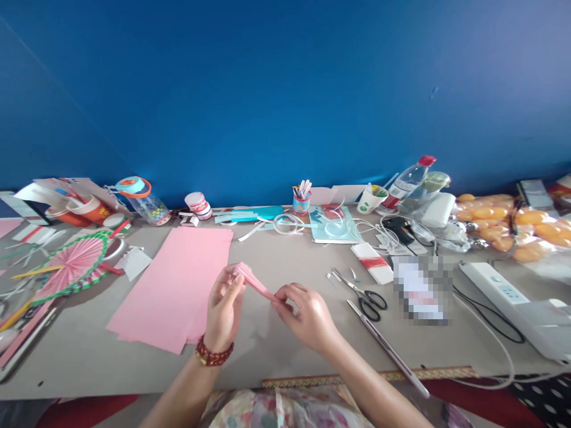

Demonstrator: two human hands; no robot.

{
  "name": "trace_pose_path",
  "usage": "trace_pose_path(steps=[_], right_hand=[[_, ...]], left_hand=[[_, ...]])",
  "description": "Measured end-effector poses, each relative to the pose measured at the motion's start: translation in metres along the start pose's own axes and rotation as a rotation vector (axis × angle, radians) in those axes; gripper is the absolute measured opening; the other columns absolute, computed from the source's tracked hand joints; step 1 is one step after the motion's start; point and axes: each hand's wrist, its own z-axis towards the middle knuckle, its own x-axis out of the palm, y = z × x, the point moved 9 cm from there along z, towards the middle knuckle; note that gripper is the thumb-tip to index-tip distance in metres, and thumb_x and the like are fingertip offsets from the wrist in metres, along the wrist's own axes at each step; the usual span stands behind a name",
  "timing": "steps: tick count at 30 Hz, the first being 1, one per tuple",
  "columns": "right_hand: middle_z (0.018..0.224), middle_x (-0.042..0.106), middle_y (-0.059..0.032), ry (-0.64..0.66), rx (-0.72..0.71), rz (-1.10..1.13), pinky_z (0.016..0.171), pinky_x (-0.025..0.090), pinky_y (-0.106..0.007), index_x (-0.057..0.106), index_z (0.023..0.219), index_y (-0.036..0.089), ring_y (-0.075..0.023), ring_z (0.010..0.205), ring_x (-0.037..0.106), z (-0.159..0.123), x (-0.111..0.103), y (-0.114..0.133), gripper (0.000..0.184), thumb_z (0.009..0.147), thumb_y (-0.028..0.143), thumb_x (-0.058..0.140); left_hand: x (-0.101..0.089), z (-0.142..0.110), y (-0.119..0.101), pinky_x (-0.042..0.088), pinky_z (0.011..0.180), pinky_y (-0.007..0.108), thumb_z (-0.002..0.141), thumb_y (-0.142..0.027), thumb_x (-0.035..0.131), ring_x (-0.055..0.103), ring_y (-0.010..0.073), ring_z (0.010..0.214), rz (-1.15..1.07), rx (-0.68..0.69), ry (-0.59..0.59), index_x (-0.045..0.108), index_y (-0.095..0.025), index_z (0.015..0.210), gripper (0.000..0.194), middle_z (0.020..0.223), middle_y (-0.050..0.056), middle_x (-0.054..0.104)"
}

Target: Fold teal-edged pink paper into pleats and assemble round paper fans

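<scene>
Holding a folded pink paper strip (255, 282) up over the grey table (71, 356), between 2 bare hands. Left hand (225, 306) has its wide end pinched, thumb pressed on the folds; right hand (310, 312) grips the narrow end between thumb and fingertips, other fingers curled in. So yeah, both are grasping the same piece, and neither is let go.

Handling-wise, I'd guess it's super light, a bit springy along the folds, not slippery, but easy to crumple or tear if you squeeze too hard. Pinching it flat at the 2 ends looks like the right hold to me; the layers would probably fan out if either end got loose. Can't make out how many folds there are, they're too small.

As for clutter: loose pink sheets (172, 291) lie in a stack just beside and partly behind the left hand. Scissors (362, 291) with black handles and a slim knife-like tool (388, 348) lie to the right of the right hand, so watch that elbow lol. A patterned strip (307, 381) runs along the near edge, under the right forearm. Off to the far left there's a pleated pink fan (74, 261), well apart from the hands.
</scene>
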Motion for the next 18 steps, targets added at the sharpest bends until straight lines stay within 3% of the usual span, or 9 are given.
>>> trace_pose_path(steps=[2, 3, 4, 6, 7, 9, 13, 15, 18], right_hand=[[0.067, 0.061, -0.0004, -0.020, -0.038, -0.121, 0.063, 0.035, -0.024, 0.059, 0.076, 0.020, -0.0146, 0.064, 0.054, 0.002, -0.002, -0.001, 0.010, 0.083, 0.014, 0.055], [0.066, 0.061, -0.0004, -0.018, -0.051, -0.170, 0.063, 0.035, -0.025, 0.059, 0.076, 0.020, -0.0148, 0.063, 0.054, 0.003, -0.002, -0.001, 0.010, 0.081, 0.012, 0.055], [0.066, 0.062, -0.0006, -0.009, -0.064, -0.210, 0.064, 0.035, -0.025, 0.060, 0.076, 0.020, -0.0151, 0.063, 0.054, 0.004, 0.000, -0.002, 0.011, 0.080, 0.011, 0.056], [0.068, 0.063, -0.0017, 0.007, -0.090, -0.275, 0.066, 0.035, -0.027, 0.059, 0.074, 0.019, -0.0159, 0.064, 0.055, 0.006, 0.004, -0.001, 0.010, 0.079, 0.011, 0.056], [0.068, 0.064, -0.0024, 0.013, -0.104, -0.303, 0.067, 0.036, -0.027, 0.059, 0.074, 0.019, -0.0164, 0.065, 0.056, 0.007, 0.007, 0.001, 0.010, 0.080, 0.012, 0.056], [0.068, 0.064, -0.0033, 0.023, -0.133, -0.346, 0.069, 0.036, -0.029, 0.058, 0.072, 0.019, -0.0171, 0.066, 0.056, 0.008, 0.011, 0.005, 0.012, 0.082, 0.013, 0.055], [0.070, 0.064, -0.0021, 0.024, -0.152, -0.299, 0.071, 0.036, -0.029, 0.059, 0.073, 0.020, -0.0168, 0.069, 0.057, 0.008, 0.007, 0.012, 0.012, 0.082, 0.012, 0.057], [0.073, 0.065, -0.0014, 0.014, -0.118, -0.204, 0.069, 0.037, -0.028, 0.059, 0.076, 0.020, -0.0163, 0.070, 0.057, 0.008, -0.003, 0.011, 0.009, 0.084, 0.018, 0.060], [0.075, 0.064, -0.0001, -0.012, -0.014, -0.003, 0.066, 0.039, -0.026, 0.059, 0.078, 0.021, -0.0152, 0.070, 0.057, 0.007, -0.019, 0.004, 0.014, 0.085, 0.031, 0.065]], left_hand=[[-0.001, 0.000, -0.030, 0.038, 0.108, 0.047, 0.088, -0.037, 0.064, 0.046, 0.0287, 0.132, 0.350, 0.209, 0.022, 0.049, -0.024, 0.133, 0.049, 0.137, 0.012, 0.053], [0.005, -0.003, -0.047, 0.028, 0.115, 0.053, 0.083, -0.037, 0.070, 0.037, 0.0326, 0.139, 0.547, 0.346, 0.058, 0.047, -0.023, 0.136, 0.059, 0.142, 0.014, 0.049], [0.016, -0.007, -0.057, 0.016, 0.117, 0.060, 0.082, -0.036, 0.072, 0.032, 0.0354, 0.142, 0.721, 0.449, 0.153, 0.050, -0.022, 0.134, 0.058, 0.143, 0.015, 0.049], [0.045, -0.017, -0.058, 0.000, 0.116, 0.066, 0.087, -0.026, 0.065, 0.035, 0.0344, 0.141, 0.942, 0.538, 0.472, 0.058, -0.026, 0.127, 0.040, 0.137, 0.012, 0.057], [0.055, -0.023, -0.055, -0.002, 0.117, 0.066, 0.089, -0.021, 0.060, 0.039, 0.0321, 0.139, 0.990, 0.555, 0.600, 0.061, -0.027, 0.121, 0.032, 0.129, 0.010, 0.063], [0.064, -0.027, -0.052, 0.001, 0.118, 0.063, 0.091, -0.012, 0.052, 0.049, 0.0276, 0.131, 1.039, 0.561, 0.707, 0.066, -0.025, 0.107, 0.025, 0.110, 0.007, 0.071], [0.063, -0.020, -0.045, 0.000, 0.119, 0.062, 0.093, -0.012, 0.047, 0.060, 0.0235, 0.115, 1.067, 0.544, 0.688, 0.066, -0.024, 0.088, 0.023, 0.086, 0.002, 0.071], [0.058, -0.017, -0.042, 0.000, 0.119, 0.061, 0.093, -0.017, 0.050, 0.063, 0.0217, 0.107, 1.008, 0.513, 0.662, 0.066, -0.024, 0.087, 0.018, 0.085, 0.001, 0.071], [0.047, -0.012, -0.038, 0.013, 0.118, 0.058, 0.092, -0.022, 0.056, 0.065, 0.0198, 0.097, 0.874, 0.438, 0.588, 0.066, -0.025, 0.090, 0.011, 0.090, 0.001, 0.072]])
